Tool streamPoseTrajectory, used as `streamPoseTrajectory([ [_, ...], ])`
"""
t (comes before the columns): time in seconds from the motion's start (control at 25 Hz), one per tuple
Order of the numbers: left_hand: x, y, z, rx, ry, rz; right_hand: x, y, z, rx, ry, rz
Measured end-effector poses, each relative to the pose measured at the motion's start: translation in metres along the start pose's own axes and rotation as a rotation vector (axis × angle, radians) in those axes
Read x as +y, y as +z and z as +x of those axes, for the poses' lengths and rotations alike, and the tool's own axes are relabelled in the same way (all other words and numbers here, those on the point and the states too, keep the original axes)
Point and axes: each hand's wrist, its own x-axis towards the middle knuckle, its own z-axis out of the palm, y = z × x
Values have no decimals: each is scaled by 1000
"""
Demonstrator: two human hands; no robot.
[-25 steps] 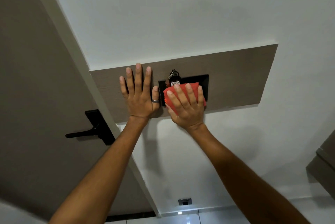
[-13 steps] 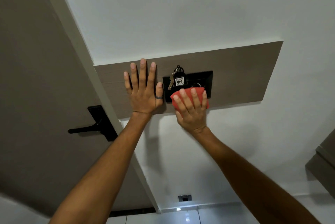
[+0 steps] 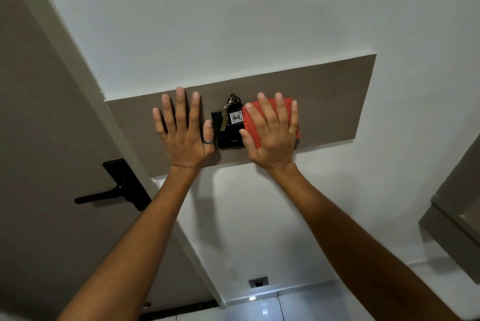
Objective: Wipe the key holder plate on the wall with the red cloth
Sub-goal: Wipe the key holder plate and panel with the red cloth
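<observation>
**Red cloth pressed over the right half of the key holder plate**

The white wall (image 3: 259,21) fills most of the view, with a brown door (image 3: 39,138) and its black lever handle (image 3: 114,193) at the left; a long grey-brown wood-grain panel (image 3: 337,102) runs across the wall, and the black key holder plate (image 3: 228,136) is set into it near the middle; only the plate's left part shows, the rest lying under cloth and hand.

The left hand (image 3: 185,136) lies flat and spread on the panel just beside the plate's left edge, grasping nothing, a ring on its thumb; the right hand (image 3: 272,136) is also flat, fingers splayed, pinning the folded red cloth (image 3: 253,125) against the plate's right side rather than clenching it.

To wipe well, I judge the palm should keep even pressure so the fold does not slip out from under the fingers; strokes should cover the plate edge to edge; the bracing hand steadies the body and should stay off the black face.

The plate looks matt and dark with small pale lettering low down, too small to read; a key (image 3: 223,119) and a black fob with a white tag (image 3: 236,117) marked 406 hang over its upper left, touching the cloth's edge; these are likely to swing or snag, so the cloth should work around them.
</observation>
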Motion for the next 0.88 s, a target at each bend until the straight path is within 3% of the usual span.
streamPoseTrajectory([
  [0.16, 1, 0, 1, -8, 8, 6, -16, 7, -5, 97, 203, 54],
  [0.28, 2, -1, -1, -4, 5, 2, 11, 2, -7, 91, 20, 48],
  [0.44, 2, -1, 1, -6, -1, 12, 6, 1, -12, 91, 91, 65],
  [0.56, 3, -2, 0, -8, 1, 1, 19, 1, -8, 49, -119, 42],
  [0.68, 2, -2, 3, -5, 11, 15, 7, 4, -4, 96, 109, 91],
  [0.72, 2, -3, 3, -5, 13, 16, 2, 5, -6, 87, 119, 92],
  [0.84, 3, -1, 3, -7, 13, 9, 17, 2, -5, 40, -82, 49],
  [0.88, 3, -2, 3, -14, 12, 13, 18, 2, -1, 57, -22, 48],
])
